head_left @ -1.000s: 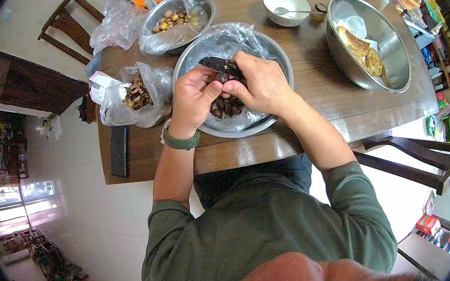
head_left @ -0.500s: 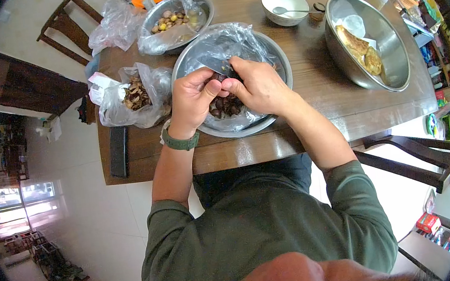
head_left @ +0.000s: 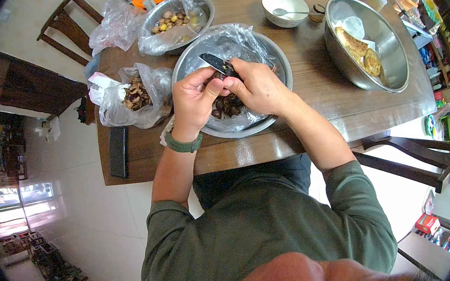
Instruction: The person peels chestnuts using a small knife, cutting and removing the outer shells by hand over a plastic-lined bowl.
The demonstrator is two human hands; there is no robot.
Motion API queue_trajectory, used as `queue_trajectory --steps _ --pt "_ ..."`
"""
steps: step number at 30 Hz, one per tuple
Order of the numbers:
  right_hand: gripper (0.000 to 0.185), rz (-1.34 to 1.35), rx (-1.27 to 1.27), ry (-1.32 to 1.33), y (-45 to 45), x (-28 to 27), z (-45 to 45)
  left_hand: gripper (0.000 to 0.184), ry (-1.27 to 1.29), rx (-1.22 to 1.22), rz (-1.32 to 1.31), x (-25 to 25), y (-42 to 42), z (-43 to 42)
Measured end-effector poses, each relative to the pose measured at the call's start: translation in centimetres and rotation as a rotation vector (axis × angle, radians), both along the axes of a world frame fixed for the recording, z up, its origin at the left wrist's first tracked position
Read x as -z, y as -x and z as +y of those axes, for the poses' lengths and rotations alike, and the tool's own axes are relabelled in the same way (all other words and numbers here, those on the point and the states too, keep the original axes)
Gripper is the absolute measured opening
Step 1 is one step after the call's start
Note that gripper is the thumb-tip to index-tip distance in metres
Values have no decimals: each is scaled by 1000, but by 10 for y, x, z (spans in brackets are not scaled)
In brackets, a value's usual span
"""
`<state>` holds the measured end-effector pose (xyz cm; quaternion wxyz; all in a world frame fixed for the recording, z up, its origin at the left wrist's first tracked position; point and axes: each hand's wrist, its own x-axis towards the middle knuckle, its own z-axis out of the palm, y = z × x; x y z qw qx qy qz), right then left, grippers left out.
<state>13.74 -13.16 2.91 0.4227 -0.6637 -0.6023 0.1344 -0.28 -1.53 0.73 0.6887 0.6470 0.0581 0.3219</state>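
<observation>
Over a steel basin (head_left: 286, 78) lined with a clear plastic bag, my two hands meet. My right hand (head_left: 259, 84) is closed on a dark knife (head_left: 215, 62), its blade pointing up and left. Between the fingertips of my left hand (head_left: 195, 96) is a small dark brown nut, partly hidden by the fingers and the blade. More dark brown nuts (head_left: 227, 107) lie in the bag under my hands. A green band is round my left wrist.
Left of the basin are an open bag of brown shells (head_left: 136, 93) and a black phone (head_left: 119, 152). Behind stands a bowl of lighter nuts (head_left: 171, 20). Rightward are a white bowl (head_left: 287, 18) with a spoon and a large steel bowl (head_left: 398, 59) holding flat yellow-brown food.
The knife blade has tilted and shifted slightly between my hands. Both hands stay together over the basin, and my left wrist has turned a little.
</observation>
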Motion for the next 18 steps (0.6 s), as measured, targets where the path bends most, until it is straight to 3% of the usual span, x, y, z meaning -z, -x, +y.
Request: queue_trajectory --steps 8,11,18 --pt "42 13 23 -60 1 2 1 34 42 1 -25 0 0 0" --pt "49 -40 79 -108 -3 -3 -1 36 -67 -18 -82 2 -3 -2" --pt "48 -132 72 -85 -4 -3 -3 34 -145 10 -58 -1 -1 0"
